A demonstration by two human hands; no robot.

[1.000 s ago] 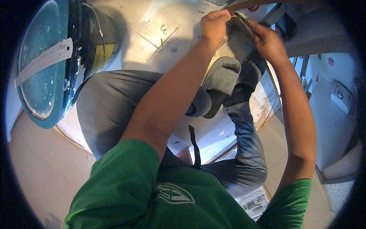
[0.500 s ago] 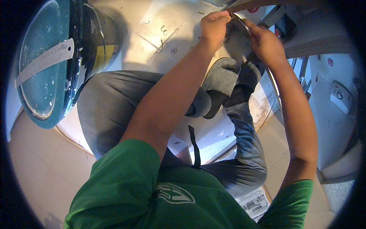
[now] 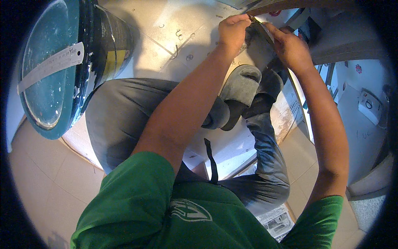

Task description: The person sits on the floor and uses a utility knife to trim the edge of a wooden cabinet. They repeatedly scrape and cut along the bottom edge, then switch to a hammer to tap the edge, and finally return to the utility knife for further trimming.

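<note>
Left hand (image 3: pixel 233 32) pinches, right hand (image 3: pixel 292 49) grips, a thin dark strip (image 3: pixel 258 23) (contacts partly hidden) near the edge of the brown panel (image 3: pixel 273 6); even tension should serve best.

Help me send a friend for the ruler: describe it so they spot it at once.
At the picture's left, find the big dark bucket beside the left knee. A pale ruler lies slantwise across its round teal lid. It is the long, flat strip with a hole at its right end, unlike the paint-spotted lid beneath.
</note>
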